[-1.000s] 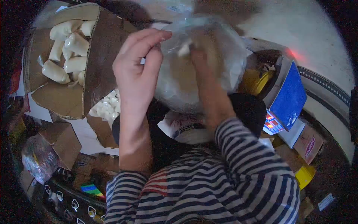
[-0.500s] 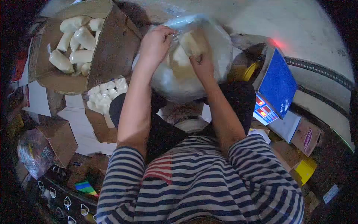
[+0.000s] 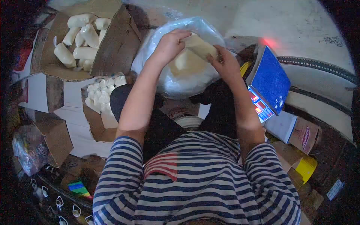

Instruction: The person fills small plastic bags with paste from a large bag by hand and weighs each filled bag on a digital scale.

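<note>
A small plastic bag of cream-coloured powder (image 3: 201,46) is stretched between my two hands, lying at a slant. My left hand (image 3: 170,45) pinches its upper left end. The fingers of my right hand (image 3: 227,64) are closed on its lower right end. Just beneath is a large clear plastic sack (image 3: 174,87), its mouth spread wide, with loose pale powder (image 3: 180,70) inside. The bag hides part of that powder.
At the left stands a cardboard box (image 3: 116,41) of filled white bags (image 3: 64,55). Nearer me, a smaller box holds many little white packets (image 3: 100,93). On the right is a blue-topped digital scale (image 3: 270,80) with lit red figures, beside a carton (image 3: 305,135).
My right hand has moved right and come round to the bag's end. The bag has swung from upright to slanting between both hands, and my left hand has shifted slightly right.
</note>
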`<control>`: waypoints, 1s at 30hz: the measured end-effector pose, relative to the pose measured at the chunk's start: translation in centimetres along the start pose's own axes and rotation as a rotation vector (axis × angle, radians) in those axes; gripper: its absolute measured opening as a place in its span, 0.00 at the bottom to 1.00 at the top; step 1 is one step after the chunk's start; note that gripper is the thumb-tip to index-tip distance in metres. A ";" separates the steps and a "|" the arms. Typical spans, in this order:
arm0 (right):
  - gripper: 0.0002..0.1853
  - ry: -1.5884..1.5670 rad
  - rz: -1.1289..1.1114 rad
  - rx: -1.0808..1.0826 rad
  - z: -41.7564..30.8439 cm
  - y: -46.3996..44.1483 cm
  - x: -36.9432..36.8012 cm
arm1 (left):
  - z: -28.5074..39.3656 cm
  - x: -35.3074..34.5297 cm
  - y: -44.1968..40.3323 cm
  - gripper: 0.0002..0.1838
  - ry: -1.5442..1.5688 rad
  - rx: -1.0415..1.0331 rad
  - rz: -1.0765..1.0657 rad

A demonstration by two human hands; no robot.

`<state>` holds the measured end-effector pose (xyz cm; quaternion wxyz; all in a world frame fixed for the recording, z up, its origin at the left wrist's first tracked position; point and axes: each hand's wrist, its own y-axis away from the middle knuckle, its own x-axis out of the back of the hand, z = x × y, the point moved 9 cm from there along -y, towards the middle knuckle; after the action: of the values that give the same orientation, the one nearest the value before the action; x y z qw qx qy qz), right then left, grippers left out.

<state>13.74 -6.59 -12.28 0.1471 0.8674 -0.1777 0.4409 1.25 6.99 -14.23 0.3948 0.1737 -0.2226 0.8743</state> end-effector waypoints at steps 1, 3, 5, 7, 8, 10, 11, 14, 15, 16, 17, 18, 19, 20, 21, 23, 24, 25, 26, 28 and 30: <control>0.26 0.002 -0.002 0.003 0.0 -0.1 0.1 | 0.0 0.1 0.0 0.20 0.001 0.002 0.003; 0.26 -0.026 -0.009 -0.001 0.0 -0.3 0.4 | 0.0 -0.4 -0.1 0.26 -0.010 0.004 -0.073; 0.25 -0.011 -0.028 0.011 0.3 -0.6 0.4 | 0.1 -0.5 -0.1 0.27 0.031 0.018 -0.096; 0.25 0.004 -0.044 0.023 0.6 -0.9 0.4 | 0.0 -0.8 0.0 0.28 0.071 0.029 -0.120; 0.25 -0.013 -0.041 0.051 0.5 -1.0 0.4 | 0.1 -0.8 0.0 0.28 0.036 0.022 -0.121; 0.25 -0.031 -0.039 0.079 0.5 -1.2 0.3 | 0.0 -0.9 -0.1 0.29 0.001 0.017 -0.122; 0.24 -0.063 -0.046 0.091 0.6 -1.2 0.2 | -0.2 -1.1 -0.1 0.28 0.007 0.034 -0.134; 0.24 -0.073 -0.074 0.077 0.9 -1.5 -0.1 | 0.1 -1.2 -0.2 0.28 -0.002 0.023 -0.161; 0.24 -0.052 -0.095 0.052 1.3 -1.6 -0.3 | 0.3 -1.4 -0.2 0.27 -0.018 -0.005 -0.176; 0.24 -0.052 -0.095 0.049 1.6 -1.7 -0.4 | 0.3 -1.5 -0.2 0.27 -0.017 -0.005 -0.178; 0.23 -0.004 -0.083 0.056 1.9 -1.7 -0.4 | 0.4 -1.7 -0.2 0.27 0.030 -0.012 -0.179; 0.23 0.044 -0.072 0.063 1.8 -1.7 -0.4 | 0.5 -1.7 -0.1 0.27 0.077 -0.019 -0.180; 0.23 0.042 -0.073 0.061 1.8 -1.7 -0.4 | 0.5 -1.9 -0.1 0.27 0.077 -0.018 -0.183; 0.23 0.093 -0.084 0.052 1.9 -1.7 -0.3 | 0.2 -2.2 -0.1 0.27 0.144 0.035 -0.199; 0.23 0.143 -0.094 0.044 1.6 -1.7 -0.1 | -0.3 -2.7 -0.1 0.26 0.210 0.088 -0.214; 0.21 0.221 -0.089 0.039 0.8 -1.9 0.4 | -0.9 -3.5 -0.3 0.27 0.185 0.060 -0.185; 0.20 0.297 -0.085 0.038 0.3 -2.0 0.7 | -0.7 -3.4 -0.5 0.27 0.157 0.033 -0.152; 0.20 0.296 -0.085 0.033 -0.2 -2.2 1.0 | -0.6 -3.7 -0.6 0.27 0.159 0.033 -0.157; 0.19 0.397 -0.089 0.027 -0.7 -2.4 1.2 | -1.2 -4.0 -0.7 0.27 0.173 0.117 -0.155; 0.19 0.499 -0.093 0.018 -1.1 -2.9 1.5 | -2.1 -4.9 -0.8 0.28 0.188 0.200 -0.156; 0.16 0.639 -0.078 0.061 -1.7 -3.5 1.5 | -2.1 -4.9 -1.1 0.28 0.127 0.140 -0.068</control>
<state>14.93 -3.03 -10.40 0.1860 0.6953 -0.0758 0.6900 4.91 5.69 -18.06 0.4243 0.1525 -0.1296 0.8832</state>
